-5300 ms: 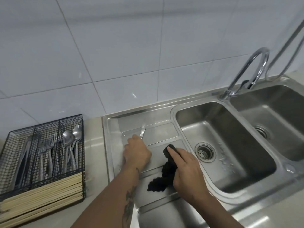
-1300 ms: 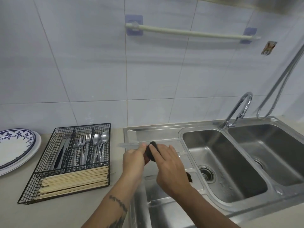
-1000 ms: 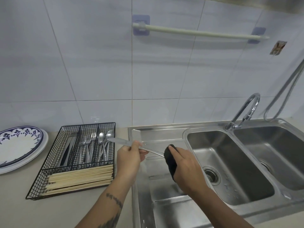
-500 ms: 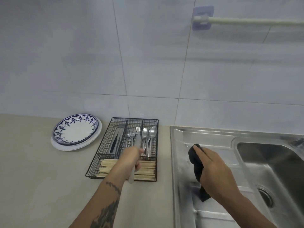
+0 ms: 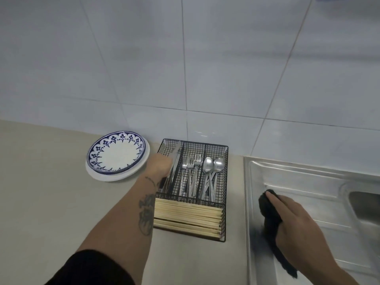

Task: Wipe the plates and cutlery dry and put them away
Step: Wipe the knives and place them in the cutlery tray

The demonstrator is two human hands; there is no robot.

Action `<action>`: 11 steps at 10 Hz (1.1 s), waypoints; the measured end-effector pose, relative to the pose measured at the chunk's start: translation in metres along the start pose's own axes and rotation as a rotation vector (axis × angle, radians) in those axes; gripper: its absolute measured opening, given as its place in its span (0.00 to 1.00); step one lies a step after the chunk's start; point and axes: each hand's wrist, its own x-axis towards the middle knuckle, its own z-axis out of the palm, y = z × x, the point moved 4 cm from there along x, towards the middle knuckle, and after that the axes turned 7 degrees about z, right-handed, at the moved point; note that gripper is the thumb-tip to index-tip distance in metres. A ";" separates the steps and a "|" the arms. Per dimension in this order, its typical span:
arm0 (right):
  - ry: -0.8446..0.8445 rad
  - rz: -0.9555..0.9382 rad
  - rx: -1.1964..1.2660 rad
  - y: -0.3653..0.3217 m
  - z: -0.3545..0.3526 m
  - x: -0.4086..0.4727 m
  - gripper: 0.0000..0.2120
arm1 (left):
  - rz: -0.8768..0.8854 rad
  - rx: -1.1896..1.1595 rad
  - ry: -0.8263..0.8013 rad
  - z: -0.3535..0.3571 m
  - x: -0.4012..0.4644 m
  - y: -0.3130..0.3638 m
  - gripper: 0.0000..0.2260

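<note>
Your left hand point(image 5: 161, 165) at the wire basket point(image 5: 225, 194), knife point(image 5: 174, 161) in its leftmost compartment.
Your left hand's fingers curl round the knife; forks point(image 5: 190, 173) and spoons point(image 5: 211, 167) fill the neighbouring compartments, chopsticks point(image 5: 188, 218) the front one. Your right hand point(image 5: 296, 219) grips a black cloth point(image 5: 269, 214) on the draining board point(image 5: 308, 182). Stacked plates point(image 5: 117, 155) sit on the worktop point(image 5: 41, 182) beside the basket.

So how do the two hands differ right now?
The left hand reaches over the far-left compartment of the wire cutlery tray at the knives; the right hand sits on the steel drainboard. The right hand grips a black cloth; whether the left holds a knife cannot be told. Both arms are bare at the wrist.
</note>
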 end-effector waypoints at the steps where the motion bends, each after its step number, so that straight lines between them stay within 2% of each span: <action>1: -0.049 0.055 -0.012 0.004 0.005 0.008 0.31 | 0.082 -0.001 -0.029 0.008 0.010 0.006 0.10; 2: -0.063 0.080 -0.016 0.014 0.011 0.010 0.28 | 0.129 0.172 -0.031 0.018 0.014 0.002 0.07; 4: -0.085 0.123 -0.028 0.027 0.016 0.007 0.29 | 0.135 0.174 0.041 0.019 0.006 -0.014 0.08; 6: -0.110 0.134 0.006 0.027 0.010 0.001 0.33 | 0.220 0.286 0.001 0.018 -0.002 -0.004 0.08; 7: -0.132 0.141 0.035 0.029 0.006 -0.004 0.32 | 0.229 0.300 -0.040 0.020 -0.018 0.004 0.08; 8: -0.131 0.130 0.116 0.029 -0.001 -0.012 0.31 | 0.257 0.305 -0.007 0.019 -0.039 0.010 0.08; 9: -0.160 0.156 0.220 0.033 -0.011 -0.022 0.31 | 0.374 0.274 0.091 0.021 -0.075 0.025 0.13; 10: -0.191 0.283 0.325 0.039 -0.022 -0.035 0.38 | 0.488 0.144 -0.075 0.045 -0.127 0.048 0.12; 11: -0.264 0.338 0.500 0.038 -0.036 -0.050 0.39 | 0.541 0.049 -0.475 0.083 -0.195 0.065 0.05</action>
